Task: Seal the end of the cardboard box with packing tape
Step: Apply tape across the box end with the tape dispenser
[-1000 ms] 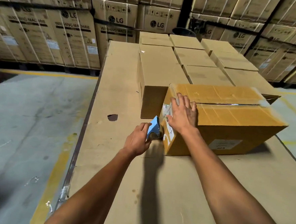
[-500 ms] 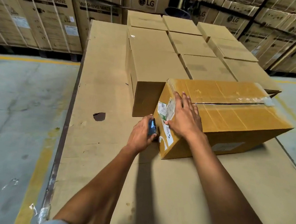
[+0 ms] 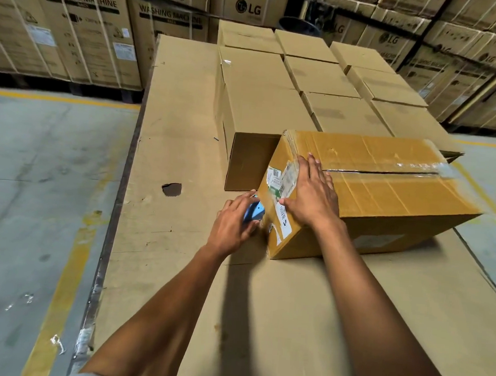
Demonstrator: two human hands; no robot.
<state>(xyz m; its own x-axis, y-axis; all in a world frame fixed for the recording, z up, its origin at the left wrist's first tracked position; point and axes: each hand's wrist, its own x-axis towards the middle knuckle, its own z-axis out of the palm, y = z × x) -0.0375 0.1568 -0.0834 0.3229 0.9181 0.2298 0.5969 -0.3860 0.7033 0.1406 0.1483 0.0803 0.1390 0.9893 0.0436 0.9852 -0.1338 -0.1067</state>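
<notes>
Cardboard box (image 3: 387,197) lay steadied under the flat, open right hand (image 3: 311,195), so the left hand (image 3: 232,225), gripping the blue tape dispenser (image 3: 254,212), could press against its end.

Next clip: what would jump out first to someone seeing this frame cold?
The two bare arms reaching in from the bottom: the right hand pressed flat over the near top edge of a yellowish cardboard box, the left hand holding a blue tape dispenser against the box's labelled end. Behind stands a block of plain cartons, with LG washing-machine boxes along the back.
</notes>
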